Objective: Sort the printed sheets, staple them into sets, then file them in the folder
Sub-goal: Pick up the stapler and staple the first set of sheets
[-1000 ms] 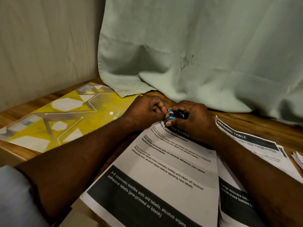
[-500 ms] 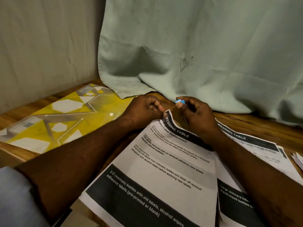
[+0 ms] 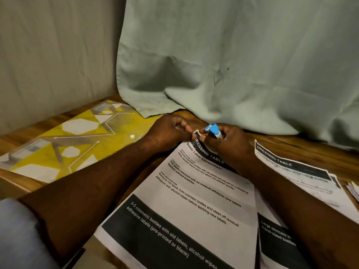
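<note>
Our left hand [image 3: 171,133] pinches the upturned corner [image 3: 196,133] of the top set [image 3: 194,200], a "Dressing Table" sheet lying on the wooden table [image 3: 320,150] before us. Our right hand [image 3: 229,144] curls round the small blue stapler [image 3: 212,130], whose mouth sits just beside that corner. We cannot tell whether the paper is between its jaws yet. We judge the stapling of this set to be the step in hand, and several things could spoil it. If the stapler bites too close to the edge, the staple may tear out. If a lower page has slid out of the pinch, only the top one gets caught. Our own fingertips sit very near the mouth and could be nipped. Our right forearm lies across the loose sheets [image 3: 291,167] to the right, so a careless pull could drag them askew or mix them. The yellow patterned folder [image 3: 77,144] lies flat at the left, near the wall, its far corner by the hem of the pale green curtain [image 3: 233,65]. Its white snap stud [image 3: 132,136] shows on top. It looks shut, and we cannot tell whether anything is filed inside; every sheet we see lies outside it.
</note>
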